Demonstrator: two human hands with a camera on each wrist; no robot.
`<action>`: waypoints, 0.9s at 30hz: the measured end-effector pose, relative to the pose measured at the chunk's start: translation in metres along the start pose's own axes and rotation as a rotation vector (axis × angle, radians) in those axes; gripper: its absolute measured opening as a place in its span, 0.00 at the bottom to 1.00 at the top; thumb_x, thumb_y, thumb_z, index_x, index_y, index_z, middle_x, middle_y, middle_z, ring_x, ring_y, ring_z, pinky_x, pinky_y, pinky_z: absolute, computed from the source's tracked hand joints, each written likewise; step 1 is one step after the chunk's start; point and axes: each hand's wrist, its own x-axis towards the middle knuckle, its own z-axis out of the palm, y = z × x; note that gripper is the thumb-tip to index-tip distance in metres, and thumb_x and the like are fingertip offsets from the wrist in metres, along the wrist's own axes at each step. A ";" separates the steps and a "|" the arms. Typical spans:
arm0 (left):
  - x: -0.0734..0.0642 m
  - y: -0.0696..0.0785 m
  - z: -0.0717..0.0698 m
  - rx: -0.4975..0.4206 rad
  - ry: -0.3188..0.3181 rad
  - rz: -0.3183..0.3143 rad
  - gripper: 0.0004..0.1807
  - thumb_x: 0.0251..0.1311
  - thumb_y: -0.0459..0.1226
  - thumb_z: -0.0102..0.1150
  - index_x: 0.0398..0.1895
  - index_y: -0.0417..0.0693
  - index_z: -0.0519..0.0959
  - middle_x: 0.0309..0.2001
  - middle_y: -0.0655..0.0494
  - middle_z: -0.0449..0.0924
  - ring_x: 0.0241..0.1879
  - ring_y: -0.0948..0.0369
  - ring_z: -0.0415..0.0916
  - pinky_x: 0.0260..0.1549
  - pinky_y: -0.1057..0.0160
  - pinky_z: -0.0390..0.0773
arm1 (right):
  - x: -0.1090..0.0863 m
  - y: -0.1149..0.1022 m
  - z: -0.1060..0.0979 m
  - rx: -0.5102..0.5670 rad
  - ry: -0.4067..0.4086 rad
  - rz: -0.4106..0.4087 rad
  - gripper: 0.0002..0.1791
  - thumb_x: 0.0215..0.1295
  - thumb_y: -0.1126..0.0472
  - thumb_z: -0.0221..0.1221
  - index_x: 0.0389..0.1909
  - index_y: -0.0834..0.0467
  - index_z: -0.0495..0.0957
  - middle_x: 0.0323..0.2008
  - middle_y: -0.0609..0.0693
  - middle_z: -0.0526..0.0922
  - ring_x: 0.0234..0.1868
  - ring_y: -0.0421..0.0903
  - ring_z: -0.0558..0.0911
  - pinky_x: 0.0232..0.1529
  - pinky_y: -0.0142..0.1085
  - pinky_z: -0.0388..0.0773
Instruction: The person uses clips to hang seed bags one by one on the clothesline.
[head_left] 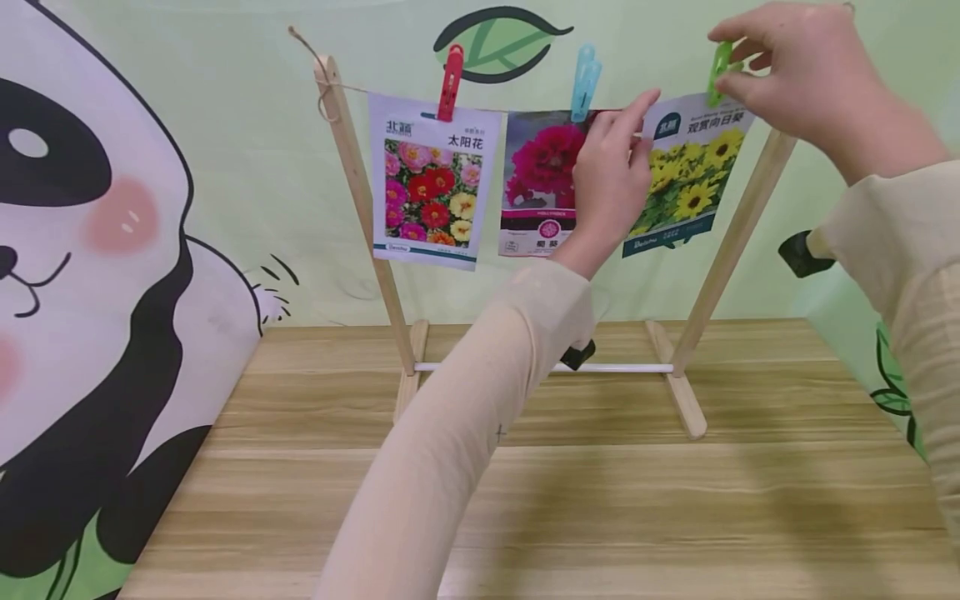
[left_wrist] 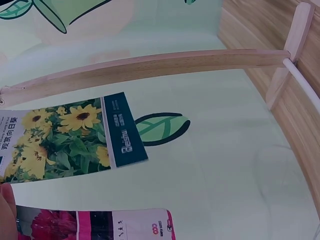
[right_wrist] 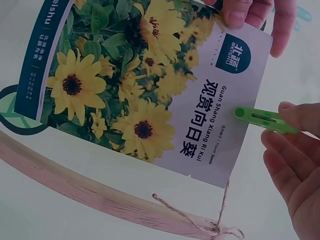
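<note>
My right hand (head_left: 810, 83) pinches a green clothespin (right_wrist: 265, 120) between thumb and fingers. Its tip lies over the top edge of a sunflower seed packet (head_left: 690, 179), near that packet's right end. At the packet's upper left corner, my left hand (head_left: 611, 171) pinches the edge, thumb in front and a finger behind in the right wrist view. The packet hangs tilted, right side higher, at a twine line (right_wrist: 225, 205). Left of it, partly behind my left hand, hangs a hollyhock seed packet (head_left: 536, 167) under a light blue clothespin (head_left: 585, 83).
A third flower packet (head_left: 431, 183) hangs at the left from a red clothespin (head_left: 450, 83). Two wooden posts (head_left: 738, 242) with feet and a white crossbar (head_left: 622, 367) form the stand on a wood-grain table (head_left: 637, 508). A panda-printed backdrop (head_left: 225, 283) stands behind.
</note>
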 end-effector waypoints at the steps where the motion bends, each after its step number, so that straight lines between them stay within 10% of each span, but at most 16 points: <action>1: 0.000 0.000 0.000 -0.005 0.004 0.003 0.24 0.61 0.37 0.48 0.61 0.60 0.64 0.49 0.59 0.70 0.46 0.69 0.69 0.37 0.84 0.68 | 0.000 0.000 0.000 0.001 0.005 0.001 0.23 0.62 0.63 0.48 0.59 0.60 0.65 0.56 0.59 0.70 0.50 0.60 0.73 0.55 0.47 0.68; 27: -0.006 -0.010 -0.007 -0.028 0.061 0.064 0.24 0.60 0.35 0.49 0.61 0.58 0.64 0.48 0.57 0.69 0.44 0.68 0.72 0.40 0.84 0.66 | -0.007 0.012 0.012 0.080 0.043 0.128 0.29 0.62 0.54 0.46 0.65 0.50 0.55 0.65 0.46 0.58 0.57 0.54 0.68 0.55 0.45 0.69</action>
